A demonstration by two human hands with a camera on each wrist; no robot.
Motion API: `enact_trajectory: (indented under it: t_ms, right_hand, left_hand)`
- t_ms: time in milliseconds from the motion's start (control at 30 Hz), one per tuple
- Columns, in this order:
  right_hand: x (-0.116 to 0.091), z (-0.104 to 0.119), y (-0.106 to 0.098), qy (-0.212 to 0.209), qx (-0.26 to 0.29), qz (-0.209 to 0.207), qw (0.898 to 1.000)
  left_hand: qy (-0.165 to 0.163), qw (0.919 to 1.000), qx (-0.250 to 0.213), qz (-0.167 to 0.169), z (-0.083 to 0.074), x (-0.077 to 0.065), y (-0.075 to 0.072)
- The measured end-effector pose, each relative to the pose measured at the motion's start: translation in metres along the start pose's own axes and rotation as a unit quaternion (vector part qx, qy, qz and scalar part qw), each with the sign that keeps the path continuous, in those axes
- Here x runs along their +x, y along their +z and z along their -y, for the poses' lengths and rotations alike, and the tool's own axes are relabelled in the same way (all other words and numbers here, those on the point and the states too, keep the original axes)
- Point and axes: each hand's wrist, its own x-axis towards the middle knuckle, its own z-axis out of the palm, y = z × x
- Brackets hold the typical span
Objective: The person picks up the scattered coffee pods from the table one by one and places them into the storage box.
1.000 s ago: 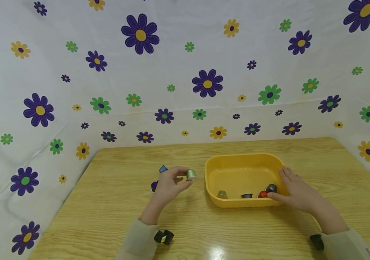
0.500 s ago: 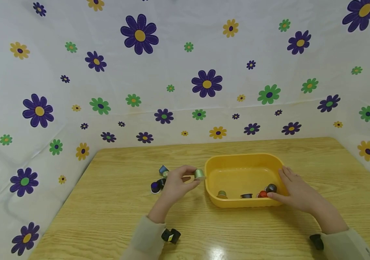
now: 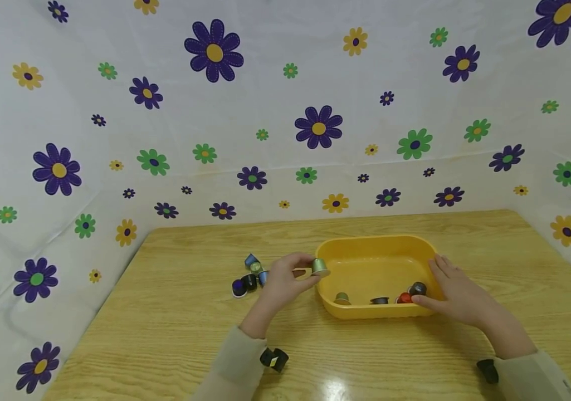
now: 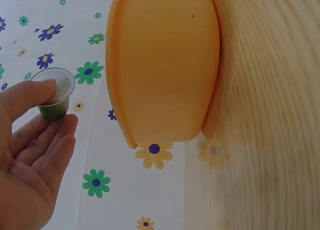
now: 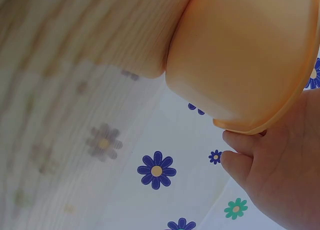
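A green coffee capsule [image 3: 320, 267] is pinched between the thumb and fingers of my left hand [image 3: 287, 281], at the left rim of a yellow plastic tub [image 3: 375, 312]. In the left wrist view the thumb lies on the lid of the capsule [image 4: 54, 110], and the fingers support its green base. My right hand [image 3: 465, 298] holds the tub's right end by the rim, its thumb reaching over the near corner. Inside the tub along the near wall lie a gold-green capsule [image 3: 342, 299], a dark capsule [image 3: 379, 301], a red capsule [image 3: 404, 298] and a black capsule [image 3: 418, 288].
Left of the left hand, several capsules sit in a cluster on the wooden table [image 3: 175, 334], among them a purple capsule [image 3: 239, 288] and a blue capsule [image 3: 251, 260]. A white cloth [image 3: 265, 100] with flower prints stands behind and at the sides.
My left hand has carried the green capsule rightward from beside the tub to its left rim, uncovering more of the capsule cluster. The right hand stays on the tub.
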Motion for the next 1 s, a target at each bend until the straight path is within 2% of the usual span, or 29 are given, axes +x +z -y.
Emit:
enact_trajectory:
  t_ms: [400,1000]
  right_hand:
    - [0.001,0.001,0.001,0.006,0.004,0.003,1.000]
    - [0.000,-0.001,0.001,0.000,0.005,0.003,1.000]
  left_hand:
    - [-0.009,0.9997,-0.008,0.022,-0.003,0.009,0.014]
    - [-0.011,0.9993,-0.017,0.030,-0.010,0.018,0.035]
